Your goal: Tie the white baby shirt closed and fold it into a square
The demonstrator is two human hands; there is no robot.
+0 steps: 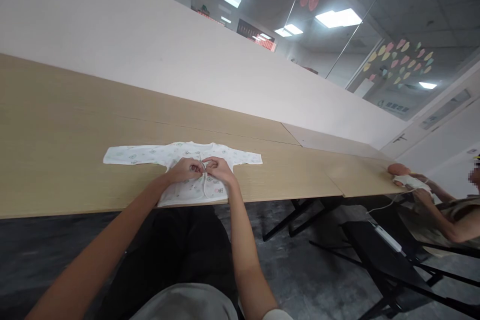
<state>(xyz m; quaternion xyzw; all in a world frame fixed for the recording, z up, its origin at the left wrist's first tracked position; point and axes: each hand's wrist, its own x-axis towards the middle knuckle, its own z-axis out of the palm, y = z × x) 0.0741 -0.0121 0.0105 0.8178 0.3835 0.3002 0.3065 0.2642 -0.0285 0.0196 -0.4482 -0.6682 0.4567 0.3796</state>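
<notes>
A white baby shirt (193, 191) with small printed figures lies flat on the table, its long sleeves spread to both sides. My left hand (184, 170) and my right hand (219, 169) meet over the middle of its chest, fingertips nearly touching. Both hands have their fingers pinched at the front opening, where a pale edging or tie runs down toward the hem. Whether they grip a snap, a tie or just the cloth edge is too small to make out.
The wooden table (285, 172) runs along a white low wall (157, 45) with glass above. At the far right another person's hands (422, 192) hold a baby doll (399, 170) in white clothing. A black folding chair (375, 245) with a white power strip stands on the right.
</notes>
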